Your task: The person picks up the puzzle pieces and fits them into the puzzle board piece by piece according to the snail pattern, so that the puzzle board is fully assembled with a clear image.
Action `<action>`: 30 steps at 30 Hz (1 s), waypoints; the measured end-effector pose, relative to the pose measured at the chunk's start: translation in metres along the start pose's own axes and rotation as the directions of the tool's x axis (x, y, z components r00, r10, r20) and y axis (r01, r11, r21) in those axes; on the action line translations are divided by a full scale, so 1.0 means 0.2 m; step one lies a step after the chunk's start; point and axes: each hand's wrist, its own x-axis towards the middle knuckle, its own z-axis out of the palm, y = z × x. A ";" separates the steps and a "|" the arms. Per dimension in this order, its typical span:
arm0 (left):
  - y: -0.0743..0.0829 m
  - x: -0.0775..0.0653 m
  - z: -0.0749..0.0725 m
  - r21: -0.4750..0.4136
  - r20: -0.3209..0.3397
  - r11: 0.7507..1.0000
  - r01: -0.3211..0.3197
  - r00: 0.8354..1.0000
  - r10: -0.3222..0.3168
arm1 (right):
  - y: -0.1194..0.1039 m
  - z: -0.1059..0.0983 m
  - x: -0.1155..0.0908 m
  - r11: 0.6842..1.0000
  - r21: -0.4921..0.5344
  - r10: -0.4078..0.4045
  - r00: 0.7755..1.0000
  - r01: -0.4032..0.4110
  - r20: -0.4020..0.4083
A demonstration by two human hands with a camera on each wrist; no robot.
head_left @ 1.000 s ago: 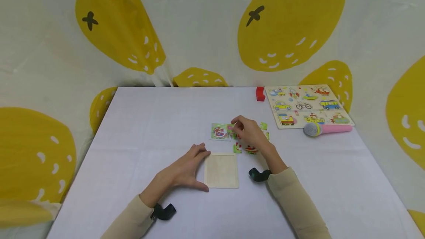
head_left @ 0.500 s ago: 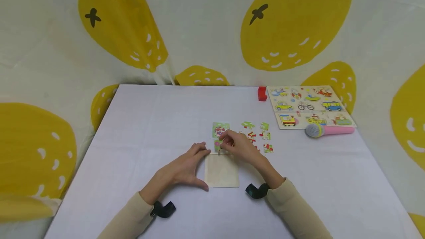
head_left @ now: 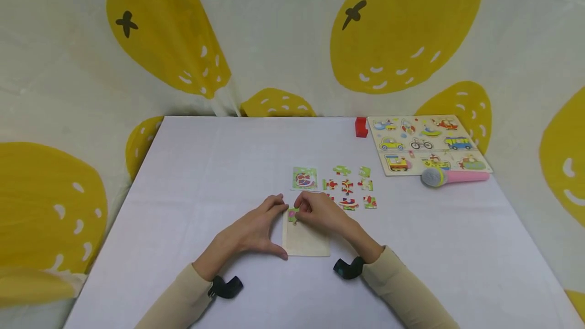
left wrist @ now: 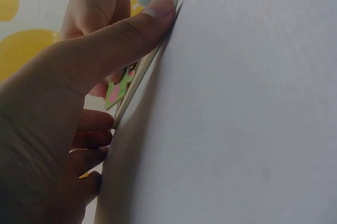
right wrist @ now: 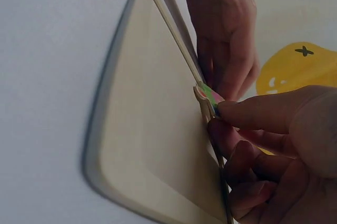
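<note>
While the left hand (head_left: 257, 228) lies along the left side of the wooden tray (head_left: 307, 240), its thumb and fingers spread wide and touching the near and far left corners, the right hand (head_left: 323, 211) pinches a green-and-pink puzzle piece (head_left: 292, 215) between thumb and forefinger. That piece sits over the tray's far left corner, tilted in the left wrist view; whether it touches the tray's floor cannot be told. Just beyond the tray lies a square picture card (head_left: 304, 178), and eight loose pieces (head_left: 347, 186) are laid out beyond the tray and to its right, one partly hidden by the right hand. Farther out, past the tray's far right corner, are a red block (head_left: 361, 127), a vehicle board (head_left: 440, 146) and a pink microphone (head_left: 466, 176), which lies against the board's near edge.
</note>
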 end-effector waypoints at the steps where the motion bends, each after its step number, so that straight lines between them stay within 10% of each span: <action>1: 0.00 0.00 0.00 0.005 -0.003 1.000 -0.001 1.000 0.001 | 0.00 0.00 0.00 1.000 -0.006 0.005 1.000 -0.005 0.000; 30: 0.00 -0.01 0.00 0.050 0.006 0.995 -0.085 0.996 0.085 | -0.01 0.02 -0.02 0.996 -0.077 -0.046 0.998 0.048 0.033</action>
